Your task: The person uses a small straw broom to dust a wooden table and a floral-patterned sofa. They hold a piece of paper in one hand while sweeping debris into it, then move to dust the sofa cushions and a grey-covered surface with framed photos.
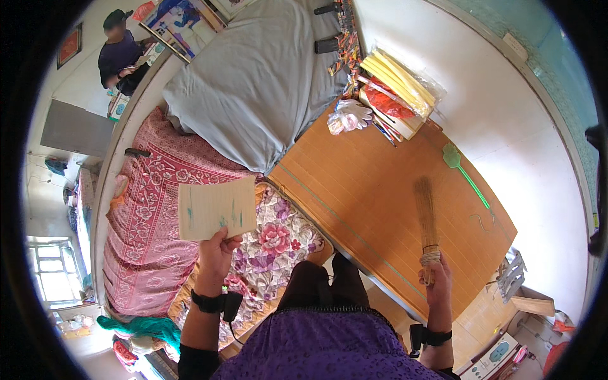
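Note:
My left hand (221,247) pinches a lined sheet of paper or thin pad (216,204) by its lower edge, thumb on top. Blue-green streaks mark the paper. It is held above a floral quilt (275,237) and a pink patterned cloth (161,209). My right hand (436,275) grips the bound handle of a small straw whisk broom (427,213), bristles pointing away from me. The broom is over a brown board-like surface (351,190); whether it touches cannot be told. Each wrist wears a black strap with a small device.
A green fly swatter (468,183) lies by the wall. Farther off are white gloves (354,114), pens (384,130) and yellow sticks in plastic (399,78). A grey sheet (247,80) covers something large. A capped person (118,57) appears at upper left, possibly mirrored.

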Available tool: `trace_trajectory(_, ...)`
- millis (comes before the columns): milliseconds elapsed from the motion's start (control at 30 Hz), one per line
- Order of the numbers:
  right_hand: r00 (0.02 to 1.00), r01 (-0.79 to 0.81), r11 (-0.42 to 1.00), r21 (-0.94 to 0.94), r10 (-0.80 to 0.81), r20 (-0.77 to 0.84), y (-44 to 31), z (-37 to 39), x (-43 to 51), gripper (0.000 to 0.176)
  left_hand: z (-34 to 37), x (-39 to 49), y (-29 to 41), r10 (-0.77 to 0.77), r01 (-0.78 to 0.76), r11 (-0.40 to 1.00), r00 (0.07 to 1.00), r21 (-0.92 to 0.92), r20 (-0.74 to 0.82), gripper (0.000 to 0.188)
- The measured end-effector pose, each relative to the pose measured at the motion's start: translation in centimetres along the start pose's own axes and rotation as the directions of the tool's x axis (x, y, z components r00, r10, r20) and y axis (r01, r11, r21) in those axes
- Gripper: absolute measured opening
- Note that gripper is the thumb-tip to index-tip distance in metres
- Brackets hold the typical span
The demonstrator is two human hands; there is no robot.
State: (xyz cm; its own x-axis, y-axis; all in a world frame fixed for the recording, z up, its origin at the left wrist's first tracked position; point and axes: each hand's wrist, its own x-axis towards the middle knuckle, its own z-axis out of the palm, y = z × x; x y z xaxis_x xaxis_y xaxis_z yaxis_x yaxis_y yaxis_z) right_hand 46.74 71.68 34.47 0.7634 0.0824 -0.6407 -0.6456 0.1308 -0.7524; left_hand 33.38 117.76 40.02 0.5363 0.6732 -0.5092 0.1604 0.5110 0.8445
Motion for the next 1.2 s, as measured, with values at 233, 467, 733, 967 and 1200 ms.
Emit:
trace_trajectory(233,0.996,0.011,0.997,-0.076,-0.004,0.092,-0.3,3.7,1.3,0.047,-3.7,0.5,-1.2,0.031,-0.029,0.994,0.999,-0.101,0.022,0.022)
trace_trajectory(467,0.988,0.121,0.983,-0.141,-0.106,0.112,-1.4,7.9,-0.6,0.051,-8.2,0.6,-0.2,0.125,-0.115,0.969,0.991,-0.221,0.035,0.018)
trace_trajectory(733,0.968,0.251,0.927,-0.280,-0.233,0.097,-3.3,11.5,-6.1,0.058,-19.2,-4.7,7.8,0.219,-0.220,0.975,0.975,-0.018,-0.036,0.020)
trace_trajectory(967,0.860,0.501,0.766,-0.403,-0.493,0.132,-13.5,11.3,-11.4,0.058,-29.2,-15.1,19.8,0.474,-0.477,0.877,0.841,0.054,-0.263,0.018)
trace_trajectory(1200,0.629,0.702,0.392,-0.595,-0.734,0.257,-24.5,12.7,-16.0,0.069,-36.1,-20.7,28.6,0.727,-0.683,0.682,0.593,0.262,-0.347,0.009)
